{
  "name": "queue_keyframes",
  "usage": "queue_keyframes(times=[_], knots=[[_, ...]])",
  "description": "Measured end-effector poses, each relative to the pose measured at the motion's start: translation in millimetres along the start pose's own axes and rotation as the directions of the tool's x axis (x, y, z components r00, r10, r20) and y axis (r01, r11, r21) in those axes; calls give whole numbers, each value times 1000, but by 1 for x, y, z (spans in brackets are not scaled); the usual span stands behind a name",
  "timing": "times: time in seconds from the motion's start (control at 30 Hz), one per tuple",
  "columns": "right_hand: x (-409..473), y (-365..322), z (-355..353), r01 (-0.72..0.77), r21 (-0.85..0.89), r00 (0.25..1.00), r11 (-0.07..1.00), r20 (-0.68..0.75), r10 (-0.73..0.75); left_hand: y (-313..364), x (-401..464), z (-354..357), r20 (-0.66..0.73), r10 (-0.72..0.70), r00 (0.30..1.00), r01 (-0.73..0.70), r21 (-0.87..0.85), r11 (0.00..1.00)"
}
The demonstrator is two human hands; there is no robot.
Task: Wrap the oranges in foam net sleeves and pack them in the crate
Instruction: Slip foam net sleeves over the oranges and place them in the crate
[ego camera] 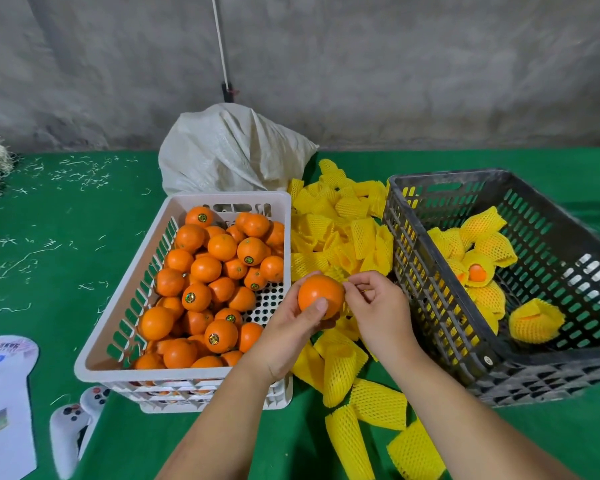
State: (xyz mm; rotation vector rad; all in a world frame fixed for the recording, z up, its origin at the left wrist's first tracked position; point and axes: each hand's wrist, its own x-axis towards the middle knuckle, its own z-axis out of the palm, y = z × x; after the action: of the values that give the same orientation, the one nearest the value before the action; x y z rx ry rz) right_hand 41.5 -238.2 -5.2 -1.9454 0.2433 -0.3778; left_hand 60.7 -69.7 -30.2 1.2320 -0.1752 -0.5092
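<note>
The left hand grips a bare orange between the white basket and the dark crate, while the right hand pinches its top, so the smooth fruit may slip onto the yellow foam net sleeves below.

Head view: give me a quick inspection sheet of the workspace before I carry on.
Surface: green mat, strewn with pale fibre scraps.
Job's things: white crate full of bare oranges; dark crate holding a few sleeved oranges; loose yellow foam net sleeves between them.
Clutter: white sack, game controller, printed papers.
Hands: left hand holds a bare orange; right hand fingers curled at it.
Cables: nothing seen.
Surroundings: grey concrete wall, thin pole.
</note>
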Motion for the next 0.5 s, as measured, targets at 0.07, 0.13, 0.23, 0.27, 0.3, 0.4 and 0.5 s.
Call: queue_keyframes(times=[0.07, 0.13, 0.23, 0.27, 0.3, 0.4, 0.5], knots=[[1, 1, -1, 7, 17, 1000, 1000, -11, -7, -2, 1, 0, 3, 35, 999, -35, 17, 999], [0, 2, 0, 26, 26, 999, 999, -20, -26, -2, 1, 2, -12, 55, 998, -55, 18, 998], [-4, 2, 3, 83, -6, 996, 997, -41, -83, -5, 1, 4, -57, 51, 997, -51, 1, 999], [-5, 2, 4, 100, -14, 994, 995, -43, -101, -6, 2, 3, -67, 50, 997, -50, -9, 999], [-7, 2, 5, 113, -19, 993, 993, -39, -113, -7, 2, 3, -74, 52, 996, -54, -23, 998], [-10, -1, 6, 130, -33, 991, 991, -12, -130, -7, 2, 2, -90, 69, 994, -74, -50, 996], [-13, -6, 4, 199, -83, 980, 977, -12, -201, -7, 2, 0, -87, 72, 994, -76, -39, 996]])
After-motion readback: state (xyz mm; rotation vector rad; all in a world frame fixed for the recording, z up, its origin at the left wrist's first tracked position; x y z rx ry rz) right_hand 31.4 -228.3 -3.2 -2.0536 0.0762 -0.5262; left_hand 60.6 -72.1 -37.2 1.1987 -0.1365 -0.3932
